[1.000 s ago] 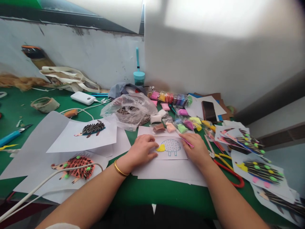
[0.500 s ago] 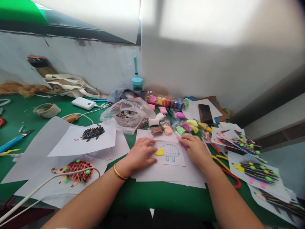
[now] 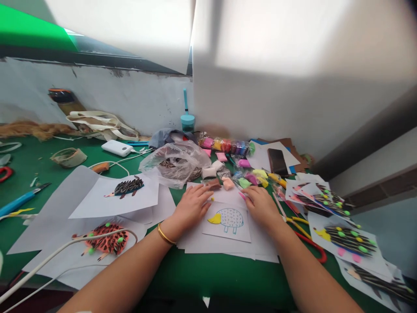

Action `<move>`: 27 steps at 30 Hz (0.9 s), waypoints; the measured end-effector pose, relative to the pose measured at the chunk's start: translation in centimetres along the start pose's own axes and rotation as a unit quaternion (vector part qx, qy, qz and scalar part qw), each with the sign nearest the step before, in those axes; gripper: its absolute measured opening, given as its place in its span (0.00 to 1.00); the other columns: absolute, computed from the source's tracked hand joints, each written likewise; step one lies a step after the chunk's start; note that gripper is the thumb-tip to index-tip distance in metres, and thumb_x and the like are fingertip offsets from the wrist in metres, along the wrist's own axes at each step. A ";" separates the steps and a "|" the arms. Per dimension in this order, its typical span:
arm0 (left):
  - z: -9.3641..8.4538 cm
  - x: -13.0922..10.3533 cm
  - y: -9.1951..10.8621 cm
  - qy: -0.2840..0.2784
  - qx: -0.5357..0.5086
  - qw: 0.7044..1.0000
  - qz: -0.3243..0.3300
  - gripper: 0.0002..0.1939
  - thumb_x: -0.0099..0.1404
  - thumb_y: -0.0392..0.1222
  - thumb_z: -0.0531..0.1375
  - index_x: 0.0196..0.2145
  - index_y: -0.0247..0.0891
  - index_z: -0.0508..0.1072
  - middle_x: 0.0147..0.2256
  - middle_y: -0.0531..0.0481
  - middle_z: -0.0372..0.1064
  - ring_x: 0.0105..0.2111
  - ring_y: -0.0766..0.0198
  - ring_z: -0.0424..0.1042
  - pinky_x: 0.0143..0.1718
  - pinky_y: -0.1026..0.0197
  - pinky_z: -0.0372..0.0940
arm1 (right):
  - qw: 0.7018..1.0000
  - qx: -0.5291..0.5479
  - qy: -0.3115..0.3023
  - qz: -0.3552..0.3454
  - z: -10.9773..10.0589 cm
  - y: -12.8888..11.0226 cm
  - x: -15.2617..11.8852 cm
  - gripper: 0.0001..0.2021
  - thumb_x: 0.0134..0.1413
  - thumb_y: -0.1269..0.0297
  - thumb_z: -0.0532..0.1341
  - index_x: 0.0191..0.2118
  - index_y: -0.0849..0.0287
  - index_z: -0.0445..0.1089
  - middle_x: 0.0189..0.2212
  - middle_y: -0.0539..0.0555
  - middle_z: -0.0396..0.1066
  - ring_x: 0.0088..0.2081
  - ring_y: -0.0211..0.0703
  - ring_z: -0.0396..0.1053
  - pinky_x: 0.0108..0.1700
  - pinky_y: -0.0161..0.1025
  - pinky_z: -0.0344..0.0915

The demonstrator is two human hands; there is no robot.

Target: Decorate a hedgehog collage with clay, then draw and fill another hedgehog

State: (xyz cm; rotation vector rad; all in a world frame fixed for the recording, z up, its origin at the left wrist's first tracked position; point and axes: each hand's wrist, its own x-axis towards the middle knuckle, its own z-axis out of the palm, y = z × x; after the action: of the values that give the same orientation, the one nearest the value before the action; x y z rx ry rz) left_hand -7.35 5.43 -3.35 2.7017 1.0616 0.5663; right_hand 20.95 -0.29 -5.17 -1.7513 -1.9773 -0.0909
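A small card with a hedgehog drawing [image 3: 232, 219] lies on a stack of white paper [image 3: 221, 248] in front of me. Its body is outlined in blue with short strokes, and the head is covered with yellow clay [image 3: 215, 218]. My left hand [image 3: 193, 205] rests flat at the card's upper left, fingers stretched out, close to a tiny yellow bit [image 3: 212, 199]. On the other side, my right hand [image 3: 260, 206] has its fingers curled around a thin pink tool [image 3: 242, 195], mostly hidden by the hand.
Clay packets [image 3: 228, 183] and a plastic bag of striped seeds [image 3: 176, 167] sit behind the paper. Finished hedgehog pictures lie left [image 3: 128, 187] and right [image 3: 348, 234]. Red-handled scissors [image 3: 321, 252], a phone [image 3: 277, 161], a blue-handled cutter [image 3: 19, 202] and white cables surround them.
My left hand has slid away from the card's left edge toward the upper paper. The card sits slightly nearer to me. My right hand stays beside it with the pink tool.
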 end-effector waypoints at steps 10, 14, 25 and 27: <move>-0.4 2.4 1.7 0.039 0.086 0.994 -0.046 0.10 0.67 0.43 0.57 0.40 0.39 0.76 0.50 0.43 0.72 0.55 0.47 0.63 0.58 0.36 0.53 | 0.987 -0.100 -0.120 0.040 -0.4 -2.7 11.7 0.13 0.60 0.65 0.56 0.44 0.55 0.78 0.44 0.61 0.77 0.49 0.55 0.67 0.49 0.47 0.62; -0.4 2.6 2.2 0.081 0.083 0.991 -0.066 0.10 0.67 0.42 0.56 0.38 0.39 0.77 0.48 0.42 0.71 0.52 0.49 0.65 0.54 0.42 0.58 | 0.975 -0.109 -0.175 0.082 1.2 -2.8 15.4 0.13 0.55 0.55 0.62 0.38 0.57 0.80 0.38 0.63 0.78 0.46 0.57 0.70 0.44 0.45 0.63; -0.6 1.8 1.4 0.202 -0.056 0.975 -0.078 0.14 0.67 0.40 0.56 0.49 0.44 0.73 0.50 0.45 0.67 0.53 0.53 0.65 0.57 0.48 0.60 | 0.988 -0.025 -0.061 0.140 1.7 -2.6 15.4 0.18 0.55 0.60 0.60 0.50 0.60 0.73 0.45 0.61 0.76 0.46 0.51 0.70 0.47 0.41 0.63; -0.8 1.7 1.3 0.232 -0.095 0.965 -0.072 0.13 0.68 0.40 0.55 0.48 0.42 0.73 0.48 0.45 0.68 0.51 0.56 0.66 0.56 0.50 0.61 | 0.993 -0.002 0.000 0.120 0.7 -2.9 14.3 0.18 0.58 0.61 0.56 0.52 0.61 0.70 0.49 0.62 0.72 0.49 0.50 0.68 0.51 0.43 0.62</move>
State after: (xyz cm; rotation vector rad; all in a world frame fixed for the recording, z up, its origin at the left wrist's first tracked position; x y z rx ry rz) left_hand -5.73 5.63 -1.77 2.3552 1.2205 1.2434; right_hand 17.24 12.53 0.69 -1.9768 -1.7512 -0.0124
